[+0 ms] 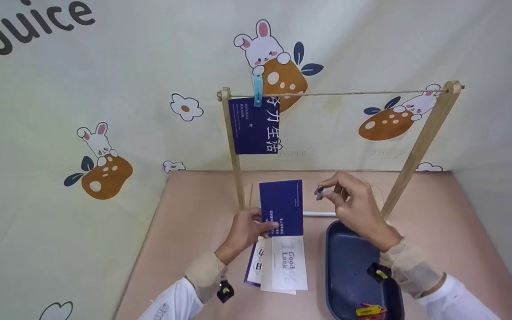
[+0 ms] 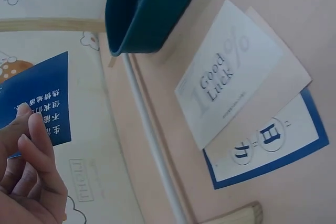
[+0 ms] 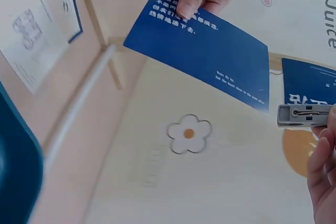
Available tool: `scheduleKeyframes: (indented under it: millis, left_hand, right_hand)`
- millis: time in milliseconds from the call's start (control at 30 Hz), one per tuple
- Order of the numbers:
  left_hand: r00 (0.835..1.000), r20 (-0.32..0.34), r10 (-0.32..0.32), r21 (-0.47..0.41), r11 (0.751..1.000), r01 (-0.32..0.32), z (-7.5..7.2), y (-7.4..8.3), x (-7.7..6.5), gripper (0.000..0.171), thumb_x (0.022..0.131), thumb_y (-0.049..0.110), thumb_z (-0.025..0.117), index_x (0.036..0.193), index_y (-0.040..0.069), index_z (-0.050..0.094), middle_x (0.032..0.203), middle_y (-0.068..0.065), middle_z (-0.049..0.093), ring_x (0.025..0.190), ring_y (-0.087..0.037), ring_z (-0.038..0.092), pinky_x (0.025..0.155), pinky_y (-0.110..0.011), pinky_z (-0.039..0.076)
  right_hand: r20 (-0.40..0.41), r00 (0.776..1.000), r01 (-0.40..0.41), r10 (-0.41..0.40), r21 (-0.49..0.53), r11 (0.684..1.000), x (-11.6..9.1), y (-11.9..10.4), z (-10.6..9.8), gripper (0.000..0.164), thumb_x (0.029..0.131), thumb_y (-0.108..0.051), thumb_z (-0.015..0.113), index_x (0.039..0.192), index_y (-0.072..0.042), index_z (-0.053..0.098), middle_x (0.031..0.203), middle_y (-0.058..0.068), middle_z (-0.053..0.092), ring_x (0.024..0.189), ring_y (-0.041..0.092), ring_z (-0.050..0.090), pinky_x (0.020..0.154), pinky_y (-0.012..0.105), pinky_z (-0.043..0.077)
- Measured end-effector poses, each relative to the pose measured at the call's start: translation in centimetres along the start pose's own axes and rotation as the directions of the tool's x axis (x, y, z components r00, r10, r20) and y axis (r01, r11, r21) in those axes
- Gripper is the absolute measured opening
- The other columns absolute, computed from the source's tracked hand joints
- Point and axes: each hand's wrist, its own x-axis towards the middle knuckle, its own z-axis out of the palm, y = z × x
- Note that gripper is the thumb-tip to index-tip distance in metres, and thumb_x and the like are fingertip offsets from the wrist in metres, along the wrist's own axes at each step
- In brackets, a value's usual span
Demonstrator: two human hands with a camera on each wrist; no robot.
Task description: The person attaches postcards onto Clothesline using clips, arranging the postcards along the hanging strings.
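My left hand (image 1: 248, 226) pinches a dark blue card (image 1: 285, 200) with white printed lines by its lower left edge, thumb on the front. To its right, my right hand (image 1: 356, 202) pinches a grey clothespin (image 3: 302, 115) between thumb and fingers, apart from the card. Behind them a twine line (image 1: 349, 93) runs between wooden posts. A light blue clothespin (image 1: 258, 90) holds another blue card (image 1: 254, 133) with large white characters on the line's left end. Under the held card lie a white "Good Luck" card (image 1: 289, 266) and a blue-bordered card (image 2: 268, 142).
A dark blue tray (image 1: 330, 266) stands at the right, with red and yellow clothespins (image 1: 369, 310) in its near end. The right wooden post (image 1: 420, 151) rises behind it. A white bar (image 1: 320, 214) joins the stand's feet low down. Patterned cloth walls surround the table (image 1: 185, 213).
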Motion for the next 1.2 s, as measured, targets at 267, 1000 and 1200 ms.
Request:
scheduleKeyframes:
  millis: [267, 1000, 1200]
  left_hand:
    - [0.997, -0.057, 0.053, 0.011, 0.999, -0.052, -1.8, 5.2, 1.9, 0.020, 0.072, 0.019, 0.076, 0.085, 0.006, 0.068, 0.076, -0.008, 0.071, 0.050, -0.009, 0.060, 0.040, -0.016, 0.041]
    - [0.989, -0.126, 0.074, 0.124, 0.991, -0.058, -4.9, 11.2, 4.3, 0.019, 0.073, 0.020, 0.076, 0.086, 0.008, 0.069, 0.077, -0.006, 0.071, 0.053, -0.011, 0.061, 0.039, -0.018, 0.041]
    - [0.987, -0.125, 0.097, 0.130, 0.988, -0.080, -4.3, 11.6, 4.5, 0.020, 0.073, 0.021, 0.077, 0.079, 0.007, 0.065, 0.075, -0.007, 0.071, 0.052, -0.013, 0.063, 0.038, -0.019, 0.041]
  right_hand:
    - [0.013, 1.000, -0.018, 0.018, 0.002, 1.000, 5.4, -1.4, -1.8, 0.020, 0.076, 0.007, 0.067, 0.086, -0.010, 0.067, 0.072, -0.001, 0.065, 0.051, 0.005, 0.040, 0.045, 0.015, 0.033]
    - [0.079, 0.992, -0.093, 0.095, -0.030, 0.995, 11.3, -4.4, -2.3, 0.011, 0.082, 0.001, 0.063, 0.090, -0.006, 0.065, 0.081, 0.003, 0.069, 0.049, 0.008, 0.042, 0.044, 0.017, 0.031]
    - [0.075, 0.988, -0.134, 0.134, -0.004, 0.991, 12.5, -4.9, -2.4, 0.010, 0.084, -0.005, 0.064, 0.092, -0.009, 0.065, 0.088, 0.000, 0.068, 0.053, 0.007, 0.051, 0.045, 0.017, 0.034]
